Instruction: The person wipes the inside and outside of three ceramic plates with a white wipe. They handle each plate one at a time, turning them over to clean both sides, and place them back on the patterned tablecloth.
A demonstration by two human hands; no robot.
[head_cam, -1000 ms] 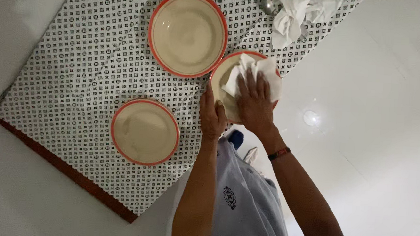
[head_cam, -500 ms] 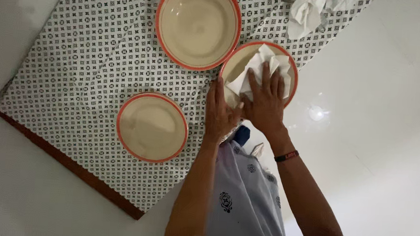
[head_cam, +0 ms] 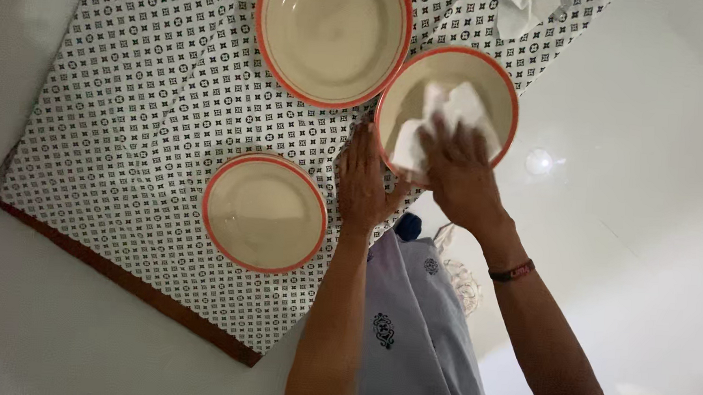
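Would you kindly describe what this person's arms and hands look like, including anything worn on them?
Both forearms are bare, with no sleeves in view. The right hand has a dark wristband with a red patch at its wrist. The left hand wears nothing visible.

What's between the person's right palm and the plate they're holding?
In the head view, a crumpled white paper napkin lies under the right hand, pressed against the cream, orange-rimmed plate; the left hand steadies the plate's edge.

Single head-mounted view, no second camera to overlap with. It looked steeply down over the person's own torso and forearms at the patterned table (head_cam: 128, 127), close range, within arm's reach. Table sat rotated diagonally in frame; top plate (head_cam: 333, 34) was cropped by the upper edge, white floor (head_cam: 650, 240) filled the right side.
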